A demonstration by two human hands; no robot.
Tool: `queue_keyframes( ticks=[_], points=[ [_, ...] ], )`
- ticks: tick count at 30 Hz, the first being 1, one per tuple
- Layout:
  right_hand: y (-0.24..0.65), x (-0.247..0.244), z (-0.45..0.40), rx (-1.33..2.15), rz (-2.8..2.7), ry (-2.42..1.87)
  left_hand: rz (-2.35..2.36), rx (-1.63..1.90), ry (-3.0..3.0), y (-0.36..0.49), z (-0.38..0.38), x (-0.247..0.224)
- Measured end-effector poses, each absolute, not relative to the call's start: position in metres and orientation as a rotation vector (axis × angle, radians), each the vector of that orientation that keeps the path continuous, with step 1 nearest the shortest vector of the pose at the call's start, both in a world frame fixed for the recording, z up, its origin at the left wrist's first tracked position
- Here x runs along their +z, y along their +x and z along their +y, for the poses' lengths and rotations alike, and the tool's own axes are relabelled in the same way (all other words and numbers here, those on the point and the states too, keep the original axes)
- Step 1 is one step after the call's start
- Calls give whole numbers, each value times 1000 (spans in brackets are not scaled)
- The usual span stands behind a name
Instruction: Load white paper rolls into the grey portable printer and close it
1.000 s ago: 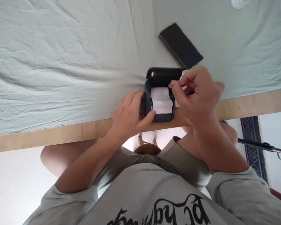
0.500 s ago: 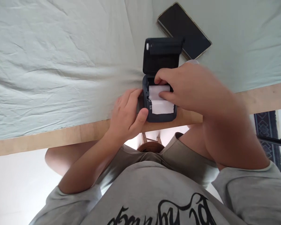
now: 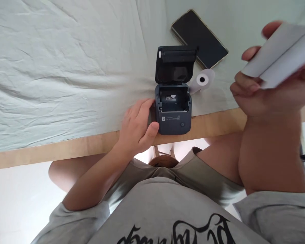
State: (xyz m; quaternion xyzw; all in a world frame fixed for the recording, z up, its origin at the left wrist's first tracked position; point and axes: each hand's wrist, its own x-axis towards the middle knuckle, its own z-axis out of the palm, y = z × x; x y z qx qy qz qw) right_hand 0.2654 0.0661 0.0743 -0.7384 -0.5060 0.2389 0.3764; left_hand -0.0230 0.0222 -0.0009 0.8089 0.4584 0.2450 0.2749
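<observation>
A small dark thermal printer (image 3: 171,127) stands at the table's front edge with its lid (image 3: 175,64) swung up and its paper bay bare. My left hand (image 3: 138,125) holds the printer's left side, thumb at the lower corner and fingers against the side further up. Up at the right, my right hand (image 3: 271,88) is closed around a white paper roll (image 3: 282,54) with a loose flap of paper, partly blurred. A second paper roll (image 3: 205,79), with a dark core hole, lies just right of the printer.
A black smartphone (image 3: 200,39) lies at an angle behind the printer, near the lid's corner. A pale green wrinkled cloth (image 3: 66,67) covers the table up to its wooden front edge (image 3: 66,149). Below are my legs and a round wooden stool (image 3: 164,161).
My right hand has lifted the white paper roll out of the printer's bay and carried it up to the right. The other roll is now uncovered. My left hand stays in place.
</observation>
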Motion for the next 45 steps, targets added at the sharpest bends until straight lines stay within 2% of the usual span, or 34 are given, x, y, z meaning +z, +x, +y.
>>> queue_keyframes(
  ticks=[2,4,9,15,25,27,30,32,38,45],
  points=[
    [270,59,72,822,-1035,-1777,1231,659,2189,-23,22,-2],
    [270,42,75,882,-832,-1633,1228,670,2204,-24,23,-2],
    [276,12,72,619,-948,-1745,1228,675,2226,-23,24,-3],
    [285,14,64,268,-1394,-2040,1234,666,2219,-23,23,-2],
    [295,16,64,250,-1398,-2362,1222,672,2219,-23,23,-2],
    [297,18,60,203,-1463,-2241,1227,664,2221,-24,23,-2],
    [289,23,49,-131,-1589,-1803,1233,652,2226,-24,23,-2],
    [274,27,39,-228,-1631,-1583,1233,648,2234,-24,23,-2],
    [233,15,37,281,-1819,-1670,1226,664,2232,-24,24,-3],
    [246,-10,48,480,-1827,-1535,1217,694,2223,-22,24,-3]
  ],
)
